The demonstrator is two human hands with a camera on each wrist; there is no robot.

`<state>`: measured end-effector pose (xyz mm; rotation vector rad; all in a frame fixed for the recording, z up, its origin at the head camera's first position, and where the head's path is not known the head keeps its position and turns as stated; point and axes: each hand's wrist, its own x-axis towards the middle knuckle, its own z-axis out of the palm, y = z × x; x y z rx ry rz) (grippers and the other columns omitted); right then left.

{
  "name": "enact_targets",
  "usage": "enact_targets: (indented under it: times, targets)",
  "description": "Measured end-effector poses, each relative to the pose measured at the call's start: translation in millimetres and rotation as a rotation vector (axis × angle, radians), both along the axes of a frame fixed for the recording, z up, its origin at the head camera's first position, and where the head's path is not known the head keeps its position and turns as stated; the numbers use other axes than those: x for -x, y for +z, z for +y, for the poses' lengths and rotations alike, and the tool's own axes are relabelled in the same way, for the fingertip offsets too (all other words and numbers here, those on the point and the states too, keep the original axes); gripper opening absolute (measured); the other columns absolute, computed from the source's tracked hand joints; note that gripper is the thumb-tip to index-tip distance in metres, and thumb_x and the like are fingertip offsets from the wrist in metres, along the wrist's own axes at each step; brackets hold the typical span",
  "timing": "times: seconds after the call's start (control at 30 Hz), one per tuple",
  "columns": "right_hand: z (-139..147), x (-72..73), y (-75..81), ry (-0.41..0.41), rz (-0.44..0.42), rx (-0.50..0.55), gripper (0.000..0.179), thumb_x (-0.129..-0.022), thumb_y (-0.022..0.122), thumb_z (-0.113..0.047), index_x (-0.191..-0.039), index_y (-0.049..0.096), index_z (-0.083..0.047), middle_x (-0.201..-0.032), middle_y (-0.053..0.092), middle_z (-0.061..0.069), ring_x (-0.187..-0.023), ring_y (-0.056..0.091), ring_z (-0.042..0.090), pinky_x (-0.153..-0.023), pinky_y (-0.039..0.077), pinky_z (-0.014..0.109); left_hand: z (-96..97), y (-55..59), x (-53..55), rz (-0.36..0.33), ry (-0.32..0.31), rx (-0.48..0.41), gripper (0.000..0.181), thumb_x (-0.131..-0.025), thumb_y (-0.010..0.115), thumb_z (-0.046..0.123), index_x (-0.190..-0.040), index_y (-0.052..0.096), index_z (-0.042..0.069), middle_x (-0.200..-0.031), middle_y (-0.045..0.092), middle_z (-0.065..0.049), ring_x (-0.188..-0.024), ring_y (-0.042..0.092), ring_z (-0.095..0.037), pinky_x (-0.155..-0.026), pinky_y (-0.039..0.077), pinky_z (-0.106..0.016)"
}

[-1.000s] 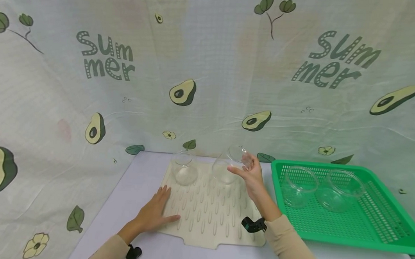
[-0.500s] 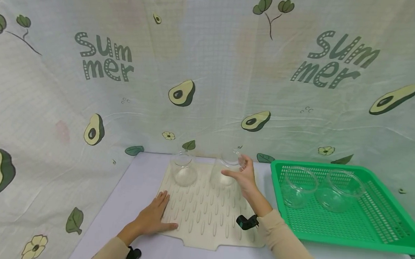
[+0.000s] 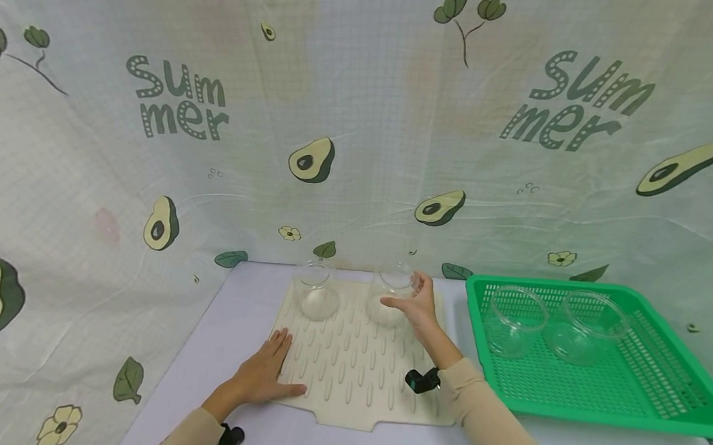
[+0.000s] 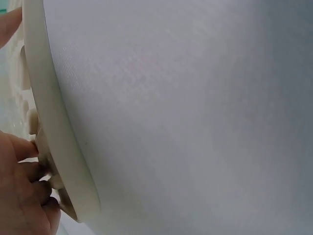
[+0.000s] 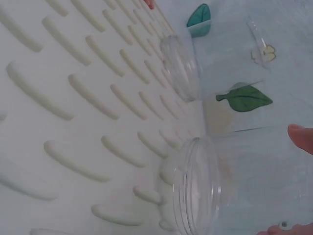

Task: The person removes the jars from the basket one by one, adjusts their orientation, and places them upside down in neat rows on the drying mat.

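Observation:
My right hand (image 3: 417, 310) is at a clear jar (image 3: 388, 313), thumb on the near side and fingers curled round the right side. That jar stands on the far part of a cream ridged mat (image 3: 349, 420). In the right wrist view its ringed end (image 5: 198, 188) is down against the ridges, with the thumb (image 5: 301, 137) beside its wall. A second clear jar (image 3: 318, 304) stands to its left, ringed end down too. My left hand (image 3: 264, 369) lies with spread fingers over the mat's left edge; the left wrist view shows its fingertips on the rim.
A green mesh basket (image 3: 582, 412) stands on the right with two clear jars (image 3: 514, 325) in it, mouths up. Behind the white table (image 3: 217, 336) hangs a cloth (image 3: 362, 115) printed with avocados.
My right hand has lowered the jar and shifted slightly left; the jar has gone from tilted and raised to upright on the mat. The left hand has barely moved.

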<state>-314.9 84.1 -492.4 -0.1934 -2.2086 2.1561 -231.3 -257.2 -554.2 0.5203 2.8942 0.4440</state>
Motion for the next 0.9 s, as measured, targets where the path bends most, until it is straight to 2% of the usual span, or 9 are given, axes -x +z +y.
enact_targets:
  times: [0.23,0.43,0.6,0.9]
  targets:
    - [-3,-0.3,-12.1,-0.006,0.018,-0.089,0.102,-0.073,0.088,-0.002,-0.151,0.023,-0.003,-0.157,0.024,0.022,-0.146,0.021,0.039,-0.117,0.025,0.050,0.4,0.0,-1.5,-0.005,0.007,-0.009,0.122,-0.076,0.064,0.077,-0.154,0.024,-0.008,-0.161,0.018,-0.025,-0.149,0.014,-0.039,-0.117,0.023,-0.053]
    - [-7,-0.2,-13.7,-0.004,0.051,-0.114,0.102,-0.072,0.089,-0.003,-0.150,0.024,-0.003,-0.157,0.027,0.021,-0.145,0.025,0.038,-0.116,0.026,0.051,0.1,0.0,-1.4,0.001,0.003,-0.004,0.121,-0.077,0.064,0.076,-0.154,0.024,-0.008,-0.162,0.018,-0.024,-0.150,0.013,-0.038,-0.118,0.021,-0.052]
    - [-8,-0.2,-12.7,-0.001,0.056,-0.121,0.102,-0.071,0.089,-0.001,-0.149,0.024,-0.003,-0.155,0.030,0.021,-0.143,0.028,0.038,-0.116,0.026,0.053,0.2,0.6,-1.2,-0.003,0.003,-0.001,0.121,-0.077,0.064,0.077,-0.154,0.024,-0.008,-0.161,0.018,-0.024,-0.150,0.013,-0.038,-0.118,0.022,-0.052]
    - [-3,-0.4,-0.1,0.027,0.055,-0.172,0.109,-0.069,0.092,-0.006,-0.152,0.021,-0.003,-0.161,0.023,0.018,-0.147,0.021,0.035,-0.117,0.023,0.050,1.5,-0.5,-0.3,-0.006,0.013,0.007,0.122,-0.076,0.063,0.078,-0.154,0.024,-0.007,-0.162,0.018,-0.023,-0.150,0.013,-0.038,-0.118,0.022,-0.051]
